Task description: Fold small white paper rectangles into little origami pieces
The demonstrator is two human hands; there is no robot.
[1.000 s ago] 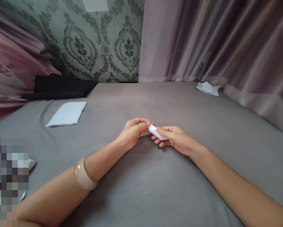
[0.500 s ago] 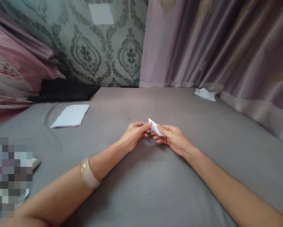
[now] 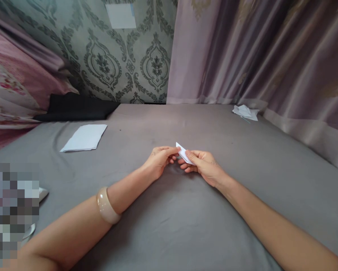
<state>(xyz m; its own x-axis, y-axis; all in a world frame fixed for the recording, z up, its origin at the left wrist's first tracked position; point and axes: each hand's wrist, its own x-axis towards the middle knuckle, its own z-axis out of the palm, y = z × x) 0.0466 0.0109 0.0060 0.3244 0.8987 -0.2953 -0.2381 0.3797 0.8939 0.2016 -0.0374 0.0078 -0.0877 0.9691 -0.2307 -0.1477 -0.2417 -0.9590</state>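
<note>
Fingers of the left hand point(image 3: 160, 162) and right hand point(image 3: 205, 165) pinched the small folded white paper point(image 3: 182, 153) above the grey cloth surface point(image 3: 180, 218); the flat white paper stack point(image 3: 85, 137), black fabric point(image 3: 78, 108) and loose white paper pieces point(image 3: 245, 112) lay well apart.

Bare hands: two, left hand point(image 3: 161, 160) and right hand point(image 3: 204, 164)
Folded white paper point(image 3: 184, 153) in the fingers: one piece
White paper stack point(image 3: 85, 137): one, its sheets too close to count
Loose white paper pile point(image 3: 245, 112): one, pieces overlapping, number unclear
Wall-mounted white sheet point(image 3: 121, 16): one
Glossy bangle point(image 3: 106, 206): one
Black cloth point(image 3: 75, 108): one
Grey bedsheet point(image 3: 191, 222): one
</note>
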